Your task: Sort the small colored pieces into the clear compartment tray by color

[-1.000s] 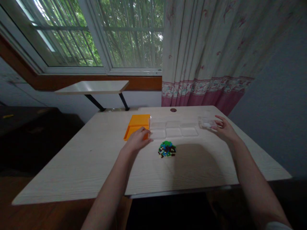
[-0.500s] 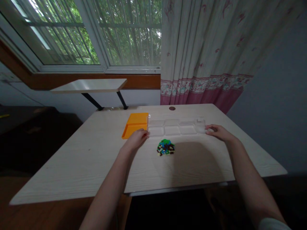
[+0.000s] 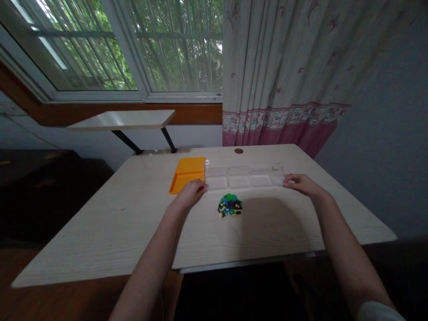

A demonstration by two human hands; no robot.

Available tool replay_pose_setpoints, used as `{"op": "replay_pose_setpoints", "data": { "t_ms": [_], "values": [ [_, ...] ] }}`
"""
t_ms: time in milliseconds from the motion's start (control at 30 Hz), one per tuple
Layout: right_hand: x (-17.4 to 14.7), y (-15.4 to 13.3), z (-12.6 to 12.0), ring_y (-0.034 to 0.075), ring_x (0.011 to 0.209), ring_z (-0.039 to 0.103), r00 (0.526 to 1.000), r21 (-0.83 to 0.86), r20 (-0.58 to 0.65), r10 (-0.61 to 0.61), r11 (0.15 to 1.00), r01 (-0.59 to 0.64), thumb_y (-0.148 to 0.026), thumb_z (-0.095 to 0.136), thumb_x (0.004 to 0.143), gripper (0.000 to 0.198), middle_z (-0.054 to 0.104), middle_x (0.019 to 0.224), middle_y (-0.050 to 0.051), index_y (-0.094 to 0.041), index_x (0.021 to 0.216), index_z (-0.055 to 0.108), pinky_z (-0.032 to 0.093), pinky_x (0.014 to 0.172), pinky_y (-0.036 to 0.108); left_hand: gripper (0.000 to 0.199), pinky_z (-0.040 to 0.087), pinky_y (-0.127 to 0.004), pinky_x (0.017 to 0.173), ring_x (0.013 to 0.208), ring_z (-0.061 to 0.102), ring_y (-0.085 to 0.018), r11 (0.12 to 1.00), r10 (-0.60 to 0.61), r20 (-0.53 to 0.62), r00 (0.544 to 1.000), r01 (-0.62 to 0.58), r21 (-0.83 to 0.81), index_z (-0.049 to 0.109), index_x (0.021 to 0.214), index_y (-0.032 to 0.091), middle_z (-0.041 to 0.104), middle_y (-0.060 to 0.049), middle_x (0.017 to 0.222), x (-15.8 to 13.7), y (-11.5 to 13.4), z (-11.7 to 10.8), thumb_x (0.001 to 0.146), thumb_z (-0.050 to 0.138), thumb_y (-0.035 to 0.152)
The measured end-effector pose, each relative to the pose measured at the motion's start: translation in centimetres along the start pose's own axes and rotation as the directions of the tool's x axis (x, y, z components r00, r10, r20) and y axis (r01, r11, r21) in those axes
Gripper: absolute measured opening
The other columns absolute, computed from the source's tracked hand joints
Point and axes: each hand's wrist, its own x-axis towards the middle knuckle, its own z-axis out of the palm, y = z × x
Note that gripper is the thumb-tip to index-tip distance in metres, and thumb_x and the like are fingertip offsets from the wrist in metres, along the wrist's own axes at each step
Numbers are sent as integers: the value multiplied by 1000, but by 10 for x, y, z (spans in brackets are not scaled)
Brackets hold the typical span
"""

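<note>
A row of clear plastic trays (image 3: 238, 181) with shallow compartments lies on the table. My left hand (image 3: 194, 191) is closed at the near left corner of the row, beside an orange tray (image 3: 190, 165) that has two sections. At the opposite end, my right hand (image 3: 298, 183) pinches the right edge of the clear trays. Between my arms, just in front of the row, lies a small heap of toy building bricks (image 3: 229, 205) in green, blue, dark brown and cream.
The pale wooden table (image 3: 133, 227) has a round dark cable hole (image 3: 238, 151) near its back edge. A raised shelf (image 3: 133, 118) on black legs stands at the back left. Behind the table hangs a flowered curtain (image 3: 267, 89) next to a window (image 3: 180, 49).
The whole view has shifted very slightly. Both hands stay at the two ends of the clear trays, and the brick heap looks the same.
</note>
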Motion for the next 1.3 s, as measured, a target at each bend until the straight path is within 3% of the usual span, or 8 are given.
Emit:
{"op": "replay_pose_setpoints", "data": {
  "t_ms": [133,267,433,567,1200,1300],
  "values": [
    [-2,-14,2,28,106,51,988,-148,-137,-72,988,52,-46,67,62,30,57,111,11,-19,75,66,34,95,42,21,43,-28,72,81,57,-19,1000,-7,14,1000,7,23,62,86,14,61,-9,86,0,4,-2,81,45,25],
    [1,-31,8,24,93,53,936,-337,-268,-228,932,131,-43,70,60,28,58,92,8,-19,74,65,39,88,39,23,43,-28,71,80,56,-19,999,-22,6,1000,22,48,61,89,14,60,-9,86,-2,9,-3,80,45,27],
    [6,-44,25,23,90,54,945,-348,-101,-312,900,261,-39,66,66,25,60,91,6,-22,84,65,41,84,38,25,43,-29,72,80,56,-19,998,-47,-5,999,47,44,61,92,15,60,-9,87,-3,9,-3,78,46,29],
    [10,-43,36,21,82,58,963,-295,6,-268,920,258,-36,58,74,20,64,86,5,-21,86,65,44,78,36,23,44,-30,72,80,56,-20,998,-44,-10,999,45,32,61,91,15,60,-9,86,-3,8,-2,77,47,28],
    [10,-43,40,21,80,59,965,-317,-4,-262,915,248,-36,55,75,20,66,84,6,-20,81,65,45,77,36,25,44,-30,72,79,56,-19,996,-66,-15,998,67,57,62,92,14,58,-9,86,-3,11,-1,79,47,30],
    [10,-42,40,21,80,59,966,-315,6,-260,916,249,-36,55,75,19,65,83,5,-20,79,64,45,76,34,29,44,-32,74,85,54,-22,988,-75,-85,994,86,130,60,97,15,55,-10,93,-3,16,0,78,49,34]
  ]
}}
